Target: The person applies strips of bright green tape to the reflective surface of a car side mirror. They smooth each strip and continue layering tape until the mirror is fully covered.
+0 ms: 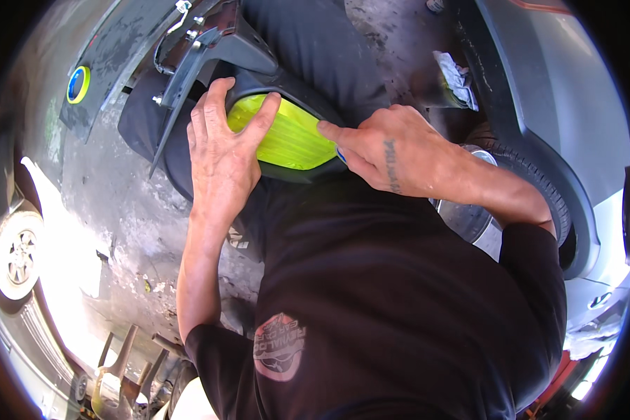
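Note:
A dark car side mirror (299, 89) rests in my lap, its glass face covered with strips of yellow-green masking tape (290, 143). My left hand (220, 143) grips the mirror's left end, with fingers over the upper rim and the thumb lying on the tape. At the right end of the taped face, my right hand (392, 150) is closed in a pinch, index finger pressed along the tape's edge. A small blue-and-white piece (341, 155) shows below that fingertip; most of it is hidden, and I cannot make out its kind.
A yellow-green tape roll (78, 85) with a blue core lies on a dark panel (112, 59) at the left. Close on my right stands a grey car (563, 70) with its tyre (532, 175). Crumpled paper (456, 78) sits beyond my right hand. Another car's wheel (19, 255) is far left.

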The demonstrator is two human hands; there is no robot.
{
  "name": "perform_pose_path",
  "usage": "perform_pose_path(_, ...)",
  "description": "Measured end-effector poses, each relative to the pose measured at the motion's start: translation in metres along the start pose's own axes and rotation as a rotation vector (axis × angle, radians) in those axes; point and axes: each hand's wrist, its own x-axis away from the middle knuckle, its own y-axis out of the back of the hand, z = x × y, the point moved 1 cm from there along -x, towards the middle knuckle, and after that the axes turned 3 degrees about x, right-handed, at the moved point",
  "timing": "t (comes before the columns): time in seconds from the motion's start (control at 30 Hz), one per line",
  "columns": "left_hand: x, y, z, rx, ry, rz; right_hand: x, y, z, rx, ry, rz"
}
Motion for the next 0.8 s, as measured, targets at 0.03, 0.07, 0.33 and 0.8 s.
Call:
perform_pose_path(0.03, 0.0, 0.0, 0.0, -0.006, 0.0, 0.004, 0.0, -0.002, 0.0, 0.017, 0.004, -0.006)
perform_pose_path(0.07, 0.001, 0.001, 0.0, -0.013, -0.001, 0.007, 0.0, -0.004, 0.0, 0.029, 0.006, -0.005)
perform_pose_path(0.33, 0.001, 0.001, -0.006, -0.085, -0.044, 0.04, 0.0, -0.007, 0.011, 0.136, 0.015, -0.05)
perform_pose_path(0.8, 0.022, -0.029, -0.018, -0.127, -0.054, 0.076, 0.008, -0.014, 0.003, -0.076, -0.024, -0.084)
